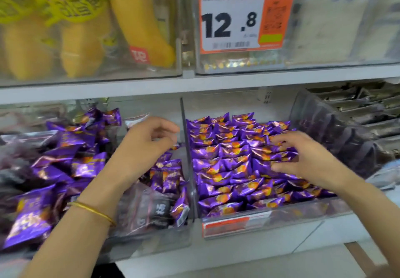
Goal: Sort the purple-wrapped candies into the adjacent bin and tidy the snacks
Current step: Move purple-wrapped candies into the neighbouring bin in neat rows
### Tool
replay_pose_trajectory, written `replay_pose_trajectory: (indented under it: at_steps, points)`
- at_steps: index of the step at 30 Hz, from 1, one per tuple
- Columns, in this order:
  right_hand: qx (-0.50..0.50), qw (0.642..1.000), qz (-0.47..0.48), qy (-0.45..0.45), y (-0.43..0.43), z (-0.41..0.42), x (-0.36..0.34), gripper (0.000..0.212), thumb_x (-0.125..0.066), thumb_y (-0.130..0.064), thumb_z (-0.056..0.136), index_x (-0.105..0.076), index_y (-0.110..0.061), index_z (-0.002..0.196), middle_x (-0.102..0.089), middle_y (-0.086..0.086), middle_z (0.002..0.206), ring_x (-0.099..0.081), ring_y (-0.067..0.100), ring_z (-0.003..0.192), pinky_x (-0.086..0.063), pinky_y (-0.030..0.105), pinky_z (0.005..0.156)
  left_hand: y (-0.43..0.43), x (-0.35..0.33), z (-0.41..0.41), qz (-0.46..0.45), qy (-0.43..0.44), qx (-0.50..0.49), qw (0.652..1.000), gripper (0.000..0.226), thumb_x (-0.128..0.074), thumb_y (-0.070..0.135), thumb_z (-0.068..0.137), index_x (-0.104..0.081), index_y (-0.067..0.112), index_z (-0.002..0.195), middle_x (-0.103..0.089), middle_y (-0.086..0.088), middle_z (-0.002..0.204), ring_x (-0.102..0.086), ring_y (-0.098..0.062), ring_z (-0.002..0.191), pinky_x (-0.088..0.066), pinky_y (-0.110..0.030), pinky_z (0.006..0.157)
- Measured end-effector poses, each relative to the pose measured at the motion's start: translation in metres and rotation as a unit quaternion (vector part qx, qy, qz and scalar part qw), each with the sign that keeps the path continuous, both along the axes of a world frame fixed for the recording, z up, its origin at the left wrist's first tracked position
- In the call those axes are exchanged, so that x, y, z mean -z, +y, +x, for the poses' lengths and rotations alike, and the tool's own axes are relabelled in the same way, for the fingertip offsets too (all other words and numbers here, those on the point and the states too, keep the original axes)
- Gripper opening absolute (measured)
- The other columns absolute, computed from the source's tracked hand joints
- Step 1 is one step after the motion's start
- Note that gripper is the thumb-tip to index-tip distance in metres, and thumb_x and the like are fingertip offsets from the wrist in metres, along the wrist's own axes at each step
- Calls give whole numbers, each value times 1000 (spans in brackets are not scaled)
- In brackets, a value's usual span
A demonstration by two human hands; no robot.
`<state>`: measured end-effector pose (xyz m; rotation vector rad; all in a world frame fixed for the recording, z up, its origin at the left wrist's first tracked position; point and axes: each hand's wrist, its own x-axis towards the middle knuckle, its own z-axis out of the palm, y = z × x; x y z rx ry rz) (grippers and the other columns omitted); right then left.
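Note:
Two clear bins stand side by side on the lower shelf. The right bin is packed with purple-wrapped candies in rough rows. The left bin holds purple-wrapped candies mixed with dark translucent snack packs. My left hand hovers over the left bin near the divider, fingers loosely curled and holding nothing. My right hand lies spread over the candies in the right bin, straight fingers touching them.
An upper shelf carries clear bins of yellow snack packs and an orange price tag reading 12.8. Dark grey packs fill the bin at far right. A gold bangle sits on my left wrist.

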<state>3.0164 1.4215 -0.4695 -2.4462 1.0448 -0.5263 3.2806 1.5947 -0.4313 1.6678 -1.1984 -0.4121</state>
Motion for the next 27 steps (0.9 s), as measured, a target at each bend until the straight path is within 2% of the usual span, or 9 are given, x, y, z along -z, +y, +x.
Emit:
replay_pose_trajectory:
  at_steps: [3,6,9,13,16,18,22,24,27]
  points:
    - [9,995,-12,-94,17,7,-12,42,-76,-20,75,-57,-33,110,-52,-8,111,-55,8,105,-45,21,79,19,0,7,141,-55,135,979,12,-76,21,75,-69,24,85,-68,8,79,-57,5,70,-43,-11,69]
    - [-33,983,-5,-180,42,27,-20,37,-71,-16,79,-57,-38,106,-55,-10,112,-56,2,104,-50,22,80,28,11,5,282,-180,228,914,42,-70,47,63,-64,33,102,-63,16,103,-54,4,95,-41,-14,87]
    - [-90,971,1,-220,64,51,-23,41,-68,-11,81,-54,-42,104,-56,-11,114,-56,0,103,-49,18,76,29,21,-2,337,-234,241,880,54,-74,40,73,-57,22,121,-56,8,119,-49,-7,111,-38,-21,96]
    - [-121,963,6,-242,81,78,-27,39,-66,-6,83,-56,-38,104,-58,-9,109,-57,1,98,-48,16,73,31,29,2,290,-188,237,908,34,-76,23,75,-61,21,106,-60,9,106,-55,-7,101,-44,-23,88]
    - [-123,951,51,-281,92,94,-30,31,-66,-6,83,-61,-33,97,-61,-6,98,-60,2,86,-47,14,68,35,19,15,205,-104,206,951,36,-80,36,65,-62,12,85,-67,-7,92,-63,-20,86,-50,-38,81]
    - [-137,944,72,-292,100,103,-33,18,-69,-19,81,-64,-29,95,-62,-9,95,-60,2,81,-46,14,65,39,6,25,100,-15,132,986,46,-83,39,63,-56,5,77,-65,-24,84,-61,-30,73,-47,-41,72]
    - [-170,968,7,-186,110,122,-34,47,-59,-59,66,-64,-28,101,-57,-14,93,-51,2,84,-40,13,72,36,-11,21,-16,39,77,996,48,-81,38,64,-52,2,77,-60,-30,76,-51,-27,67,-40,-36,65]
    - [-159,974,-43,-158,110,129,-33,42,-63,-56,70,-66,-18,87,-60,-4,84,-51,10,81,-42,23,74,31,-11,12,-37,68,80,994,38,-76,33,71,-50,4,73,-59,-22,72,-48,-20,69,-36,-32,65]
    - [-99,968,44,-225,105,127,-38,20,-73,-30,76,-65,-12,79,-63,4,73,-50,11,63,-41,24,62,21,-6,16,-49,140,57,987,24,-62,34,85,-60,10,80,-65,-12,81,-59,-18,74,-48,-30,67]
